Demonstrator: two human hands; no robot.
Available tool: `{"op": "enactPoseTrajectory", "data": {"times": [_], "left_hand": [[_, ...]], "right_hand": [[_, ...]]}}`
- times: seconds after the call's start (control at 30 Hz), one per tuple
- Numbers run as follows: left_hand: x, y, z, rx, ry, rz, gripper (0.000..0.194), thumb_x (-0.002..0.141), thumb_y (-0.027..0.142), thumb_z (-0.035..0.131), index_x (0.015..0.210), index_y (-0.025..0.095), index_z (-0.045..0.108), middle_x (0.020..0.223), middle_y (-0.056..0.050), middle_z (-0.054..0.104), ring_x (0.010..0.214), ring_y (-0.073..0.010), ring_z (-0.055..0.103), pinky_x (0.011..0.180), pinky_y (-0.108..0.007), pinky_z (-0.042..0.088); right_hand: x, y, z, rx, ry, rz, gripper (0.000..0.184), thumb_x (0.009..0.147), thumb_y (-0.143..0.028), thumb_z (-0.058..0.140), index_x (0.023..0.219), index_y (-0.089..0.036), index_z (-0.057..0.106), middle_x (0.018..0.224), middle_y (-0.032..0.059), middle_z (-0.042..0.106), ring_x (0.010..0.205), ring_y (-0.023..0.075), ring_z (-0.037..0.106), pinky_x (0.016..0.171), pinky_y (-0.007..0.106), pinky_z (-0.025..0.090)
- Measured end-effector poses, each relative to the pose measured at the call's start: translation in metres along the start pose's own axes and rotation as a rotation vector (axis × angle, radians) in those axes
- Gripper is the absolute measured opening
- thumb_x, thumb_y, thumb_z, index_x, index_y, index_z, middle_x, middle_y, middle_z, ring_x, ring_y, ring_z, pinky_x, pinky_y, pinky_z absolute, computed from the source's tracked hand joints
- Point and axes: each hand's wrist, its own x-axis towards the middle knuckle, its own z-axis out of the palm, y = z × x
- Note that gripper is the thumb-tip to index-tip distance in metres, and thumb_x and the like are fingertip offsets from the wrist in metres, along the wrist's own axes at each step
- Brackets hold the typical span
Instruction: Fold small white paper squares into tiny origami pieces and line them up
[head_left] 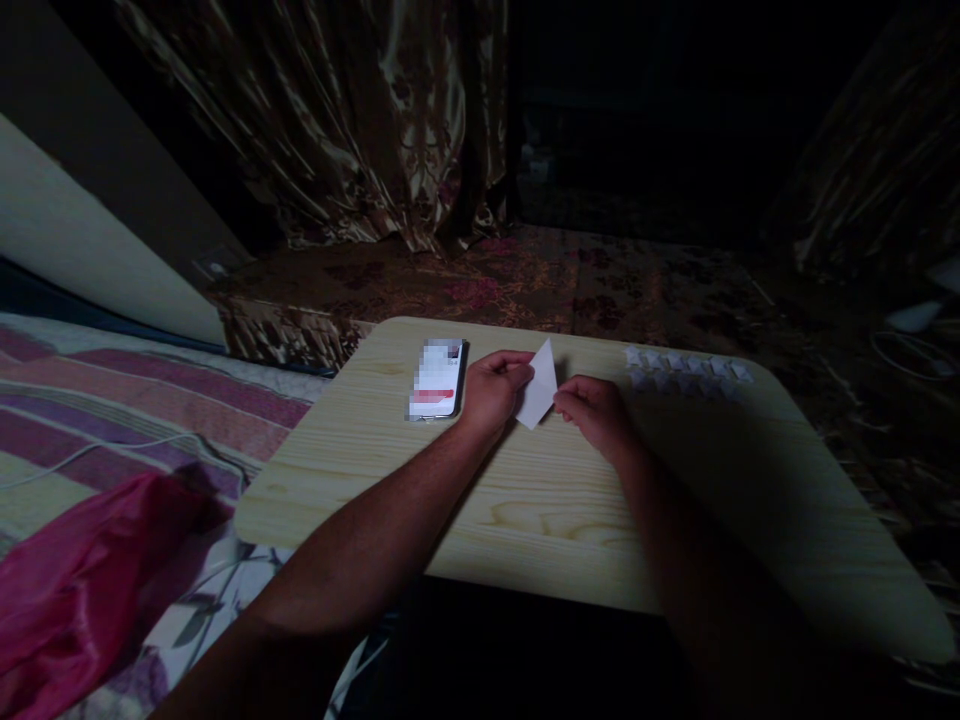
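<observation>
A folded piece of white paper (538, 392) with pointed corners is held just above the wooden table (450, 480). My left hand (495, 388) is closed on its left side, thumb lying over the paper. At the right edge, the fingers of my right hand (589, 405) pinch the paper. A phone (436, 380) with a lit, partly blurred screen lies left of my left hand. Two rows of small folded white paper pieces (686, 365) sit at the table's far right, beyond my right hand.
Left of the table is a bed with a striped cover (247, 400), a pink cloth or bag (97, 590) and a white cable (112, 450). Patterned curtains (420, 120) hang behind a fabric-covered ledge (480, 285). The room is dim.
</observation>
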Motion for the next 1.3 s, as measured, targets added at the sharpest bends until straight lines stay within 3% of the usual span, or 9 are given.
{"op": "enactPoseTrajectory", "data": {"times": [0.47, 1.07, 1.3], "left_hand": [[-0.0037, -0.0026, 0.0026, -0.022, -0.092, -0.014, 0.023, 0.061, 0.023, 0.074, 0.083, 0.015, 0.073, 0.069, -0.002, 0.069, 0.056, -0.0113, 0.058, 0.053, -0.023, 0.044], [-0.0047, -0.0035, 0.0032, 0.039, -0.099, 0.005, 0.023, 0.062, 0.023, 0.073, 0.083, 0.014, 0.073, 0.065, -0.001, 0.066, 0.053, -0.0101, 0.056, 0.051, -0.022, 0.042], [-0.0064, -0.0031, 0.0050, 0.039, -0.109, 0.010, 0.021, 0.061, 0.021, 0.074, 0.081, 0.014, 0.073, 0.063, 0.000, 0.066, 0.052, -0.0098, 0.055, 0.051, -0.021, 0.042]], "right_hand": [[0.0013, 0.0025, -0.0017, -0.031, 0.069, -0.028, 0.014, 0.072, -0.027, 0.057, 0.062, -0.018, 0.060, 0.052, -0.0025, 0.057, 0.049, 0.0109, 0.049, 0.047, 0.022, 0.034], [0.0036, 0.0013, 0.0001, -0.003, 0.169, 0.009, 0.015, 0.072, -0.030, 0.061, 0.076, -0.017, 0.067, 0.054, -0.0018, 0.061, 0.047, 0.0113, 0.052, 0.046, 0.021, 0.037], [0.0050, 0.0018, 0.0003, -0.006, 0.204, 0.022, 0.013, 0.070, -0.028, 0.060, 0.072, -0.017, 0.065, 0.052, -0.0015, 0.060, 0.048, 0.0126, 0.054, 0.046, 0.022, 0.038]]}}
